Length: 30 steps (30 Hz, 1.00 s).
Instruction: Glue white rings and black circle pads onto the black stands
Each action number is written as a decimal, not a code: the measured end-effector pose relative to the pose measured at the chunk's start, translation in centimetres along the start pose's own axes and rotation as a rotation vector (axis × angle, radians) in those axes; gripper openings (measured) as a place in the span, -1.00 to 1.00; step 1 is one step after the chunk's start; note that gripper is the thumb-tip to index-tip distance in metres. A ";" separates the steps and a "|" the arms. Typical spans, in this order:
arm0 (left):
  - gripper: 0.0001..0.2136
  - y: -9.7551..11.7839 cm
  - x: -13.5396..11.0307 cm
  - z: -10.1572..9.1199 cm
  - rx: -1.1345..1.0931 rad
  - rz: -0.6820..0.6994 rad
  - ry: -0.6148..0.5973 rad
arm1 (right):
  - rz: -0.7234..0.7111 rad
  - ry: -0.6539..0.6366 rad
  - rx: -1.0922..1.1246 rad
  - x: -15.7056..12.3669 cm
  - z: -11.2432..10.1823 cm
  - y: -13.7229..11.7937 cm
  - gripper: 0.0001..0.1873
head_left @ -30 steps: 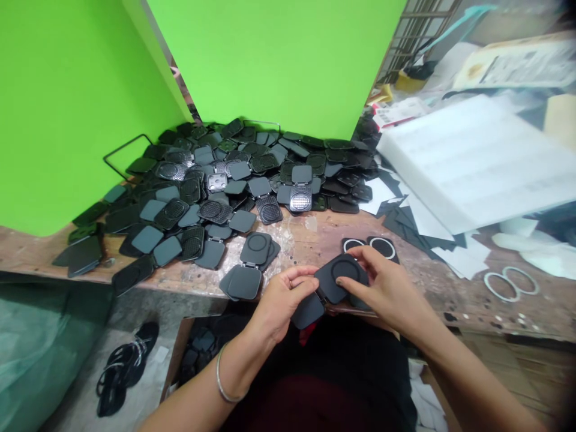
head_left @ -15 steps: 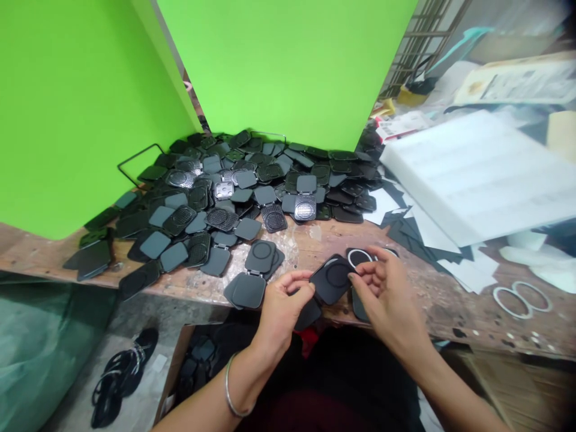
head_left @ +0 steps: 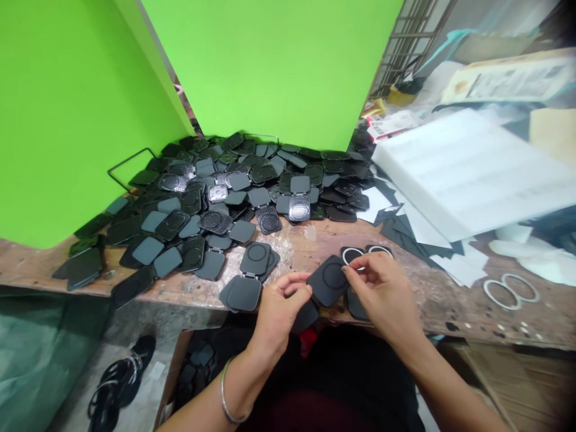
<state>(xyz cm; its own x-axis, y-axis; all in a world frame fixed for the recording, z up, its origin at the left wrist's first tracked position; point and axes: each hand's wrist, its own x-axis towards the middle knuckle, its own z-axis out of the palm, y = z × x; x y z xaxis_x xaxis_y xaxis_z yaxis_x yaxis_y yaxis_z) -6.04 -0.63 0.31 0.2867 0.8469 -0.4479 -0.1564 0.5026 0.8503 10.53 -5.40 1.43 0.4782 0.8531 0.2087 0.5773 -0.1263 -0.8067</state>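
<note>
My left hand (head_left: 283, 306) pinches the left edge of a black hinged plate (head_left: 327, 291), thumb on top. The plate's upper panel is square with rounded corners and a thin ring mark; its lower panel (head_left: 306, 317) hangs towards me, partly hidden by my fingers. On the upper panel's right edge, the thumb and fingers of my right hand (head_left: 384, 294) are closed. Behind that hand lie more black plates with white rings (head_left: 352, 255), partly covered. Left of my left hand, a small stack of black hinged plates (head_left: 243, 292) rests on the wooden table.
A large heap of black hinged plates (head_left: 216, 198) spreads before the green panels (head_left: 270, 72). To the right are a white foam slab (head_left: 477, 174), dark and white sheets (head_left: 405, 234) and two loose white rings (head_left: 501, 295). Below the table edge stands a cardboard box (head_left: 175, 372) of dark pieces.
A light curved sliver showed along the plate's top before; now its dark face sheet lies flush over the panel. Both hands keep their grip, and the view has shifted slightly right.
</note>
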 end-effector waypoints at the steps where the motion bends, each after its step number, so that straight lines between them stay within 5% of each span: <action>1: -0.70 0.0 0.0 0.0 0.000 -0.002 -0.007 | -0.018 0.008 -0.009 0.0 -0.1 0.0 -0.80; 10: -0.71 0.1 -0.1 0.1 -0.001 -0.012 -0.019 | 0.002 -0.017 -0.001 0.1 -0.3 0.3 -0.78; 14: -0.71 0.1 -0.2 0.2 -0.012 -0.009 -0.005 | 0.212 -0.069 0.175 0.3 -0.5 1.1 -0.68; 18: -0.69 0.0 -0.2 0.2 -0.038 -0.056 0.004 | 0.457 -0.284 0.496 0.3 -0.4 1.3 -0.49; 22: -0.61 -0.2 -0.3 0.1 -0.015 -0.112 -0.113 | 0.447 -0.341 0.494 -0.2 -0.1 0.4 -0.51; 26: -0.71 -0.5 -0.7 0.1 0.261 0.005 -0.256 | 0.390 -0.325 0.425 -0.8 0.1 -0.1 -0.62; 30: -0.68 -0.8 -1.3 0.4 0.438 0.081 -0.347 | 0.470 -0.293 0.405 -1.0 0.4 0.6 -0.47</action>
<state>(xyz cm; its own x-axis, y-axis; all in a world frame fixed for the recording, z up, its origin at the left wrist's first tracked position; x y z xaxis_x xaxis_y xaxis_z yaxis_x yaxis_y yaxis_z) -5.94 -2.15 0.32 0.5958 0.7356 -0.3223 0.1952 0.2566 0.9466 10.13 -6.15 0.57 0.3854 0.8631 -0.3264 0.0324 -0.3662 -0.9300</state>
